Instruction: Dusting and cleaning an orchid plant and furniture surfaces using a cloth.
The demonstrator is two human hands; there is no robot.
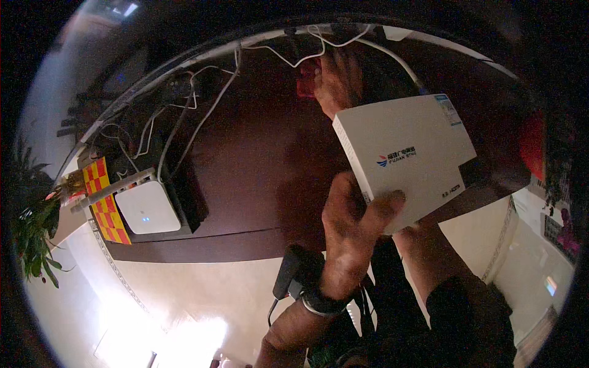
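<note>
My left hand (352,225) grips the near left corner of a white plastic set-top box (414,152), its thumb across the top face. The box is tilted above a dark wooden cabinet top (239,152) and bears printed writing and a small label. A pale cable (391,53) runs to the box's far edge. Beneath the box passes my right forearm; my right hand (340,78) shows beyond it, beside a small red object (307,82). Dim light hides whether those fingers hold it. A black power adapter (290,271) hangs beside my left wrist, which wears a watch (324,303).
To the left, a white router (147,207) with two lit blue lights rests on a black box (186,225). A red and yellow checkered strip (106,202) lies beside it. Loose white cables (207,106) trail along the back. A leafy plant (41,239) stands far left.
</note>
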